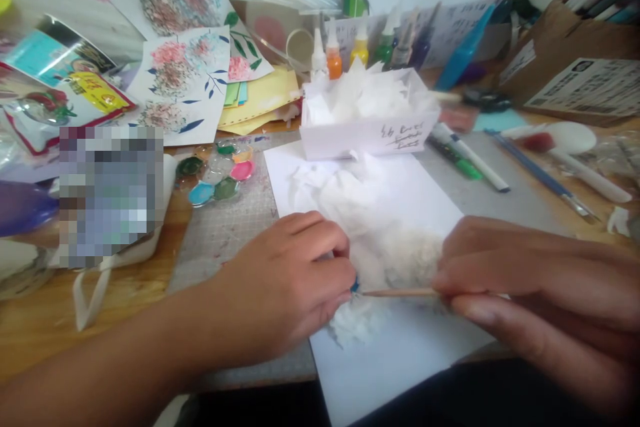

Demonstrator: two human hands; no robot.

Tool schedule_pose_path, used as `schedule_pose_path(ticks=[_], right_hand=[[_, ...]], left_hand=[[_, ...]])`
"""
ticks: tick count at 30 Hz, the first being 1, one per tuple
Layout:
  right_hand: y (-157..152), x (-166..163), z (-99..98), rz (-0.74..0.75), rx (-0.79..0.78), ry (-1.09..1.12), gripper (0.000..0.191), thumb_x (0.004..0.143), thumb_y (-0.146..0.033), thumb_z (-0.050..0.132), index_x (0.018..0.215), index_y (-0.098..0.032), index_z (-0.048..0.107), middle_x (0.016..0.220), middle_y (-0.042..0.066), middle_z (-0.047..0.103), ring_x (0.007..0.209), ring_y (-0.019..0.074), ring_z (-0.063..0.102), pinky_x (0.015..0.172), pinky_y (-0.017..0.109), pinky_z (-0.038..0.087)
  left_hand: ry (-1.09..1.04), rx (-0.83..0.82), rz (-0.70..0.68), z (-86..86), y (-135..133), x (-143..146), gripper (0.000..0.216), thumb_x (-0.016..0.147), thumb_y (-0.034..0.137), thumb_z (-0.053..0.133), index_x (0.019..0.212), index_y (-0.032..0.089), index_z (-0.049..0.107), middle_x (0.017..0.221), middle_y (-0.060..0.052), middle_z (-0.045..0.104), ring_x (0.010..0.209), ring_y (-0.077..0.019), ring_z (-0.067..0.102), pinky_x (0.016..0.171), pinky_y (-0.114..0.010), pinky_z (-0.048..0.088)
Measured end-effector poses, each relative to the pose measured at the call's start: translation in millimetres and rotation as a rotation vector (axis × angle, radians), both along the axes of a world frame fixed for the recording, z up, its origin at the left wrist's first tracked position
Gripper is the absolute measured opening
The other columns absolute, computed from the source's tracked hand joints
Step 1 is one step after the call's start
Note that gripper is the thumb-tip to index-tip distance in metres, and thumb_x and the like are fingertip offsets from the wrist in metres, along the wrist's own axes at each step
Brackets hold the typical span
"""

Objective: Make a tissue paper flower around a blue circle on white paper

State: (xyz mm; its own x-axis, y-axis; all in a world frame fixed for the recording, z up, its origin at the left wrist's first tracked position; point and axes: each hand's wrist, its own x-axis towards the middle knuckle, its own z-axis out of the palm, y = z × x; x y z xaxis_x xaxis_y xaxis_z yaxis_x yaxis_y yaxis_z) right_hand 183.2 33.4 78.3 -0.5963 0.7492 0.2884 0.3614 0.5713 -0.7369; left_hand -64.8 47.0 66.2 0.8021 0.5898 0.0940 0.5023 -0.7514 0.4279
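A thin pointed wooden stick is pinched in my right hand, its tip aimed left. My left hand is closed at the fingertips around something small, of which only a dark blue bit shows. The stick's tip is close beside that blue bit; whether they touch I cannot tell. White crumpled tissue-like pieces lie under and around both hands. They rest on a sheet of white paper, with more fluffy white pieces farther back.
A white paper box full of white scraps stands behind the sheet. Paint pots sit at left on the grey cutting mat. Pens, a paintbrush and a cardboard box are at right. Nozzle bottles line the back.
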Motion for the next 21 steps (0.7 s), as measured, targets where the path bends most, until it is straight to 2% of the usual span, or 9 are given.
schedule_pose_path(ticks=[3, 9, 16, 19, 21], right_hand=[[2, -1, -1.2, -0.008, 0.017, 0.005, 0.007, 0.085, -0.021, 0.056, 0.089, -0.023, 0.061, 0.081, 0.002, 0.064, 0.074, 0.0155, 0.061, 0.058, 0.024, 0.049], [3, -6, -2.9, 0.087, 0.007, 0.004, 0.009, 0.083, -0.013, 0.056, 0.089, -0.018, 0.061, 0.074, 0.002, 0.060, 0.068, 0.0124, 0.057, 0.057, 0.024, 0.046], [0, -4, -2.9, 0.107, -0.035, -0.026, 0.012, 0.084, -0.015, 0.055, 0.093, -0.021, 0.061, 0.074, 0.003, 0.060, 0.066, 0.0147, 0.056, 0.054, 0.026, 0.044], [1, -1, -1.9, 0.095, 0.028, -0.042, 0.011, 0.084, -0.017, 0.055, 0.094, -0.022, 0.059, 0.077, 0.003, 0.062, 0.070, 0.0162, 0.059, 0.057, 0.026, 0.047], [2, 3, 0.9, -0.002, 0.125, -0.078, 0.006, 0.086, -0.021, 0.054, 0.091, -0.024, 0.056, 0.082, 0.003, 0.063, 0.077, 0.0175, 0.061, 0.062, 0.027, 0.049]], left_hand=[[-0.010, -0.011, 0.023, -0.6, -1, 1, 0.016, 0.087, 0.020, 0.046, 0.080, 0.017, 0.061, 0.093, -0.006, 0.054, 0.085, -0.0181, 0.046, 0.077, -0.034, 0.038], [-0.015, -0.082, 0.060, 1.0, -3, 4, 0.014, 0.086, 0.020, 0.047, 0.077, 0.017, 0.058, 0.090, -0.005, 0.054, 0.083, -0.0171, 0.046, 0.079, -0.034, 0.038], [-0.029, -0.114, 0.191, -3.7, -11, 8, 0.014, 0.086, 0.021, 0.048, 0.076, 0.017, 0.057, 0.088, -0.003, 0.052, 0.082, -0.0166, 0.047, 0.077, -0.034, 0.038], [-0.015, -0.123, 0.201, -4.4, -11, 8, 0.009, 0.084, 0.022, 0.052, 0.077, 0.018, 0.055, 0.092, -0.003, 0.052, 0.084, -0.0169, 0.047, 0.078, -0.035, 0.038], [-0.011, -0.123, 0.209, -4.5, -11, 8, 0.007, 0.083, 0.022, 0.054, 0.078, 0.018, 0.055, 0.092, -0.003, 0.052, 0.084, -0.0173, 0.047, 0.079, -0.035, 0.039]])
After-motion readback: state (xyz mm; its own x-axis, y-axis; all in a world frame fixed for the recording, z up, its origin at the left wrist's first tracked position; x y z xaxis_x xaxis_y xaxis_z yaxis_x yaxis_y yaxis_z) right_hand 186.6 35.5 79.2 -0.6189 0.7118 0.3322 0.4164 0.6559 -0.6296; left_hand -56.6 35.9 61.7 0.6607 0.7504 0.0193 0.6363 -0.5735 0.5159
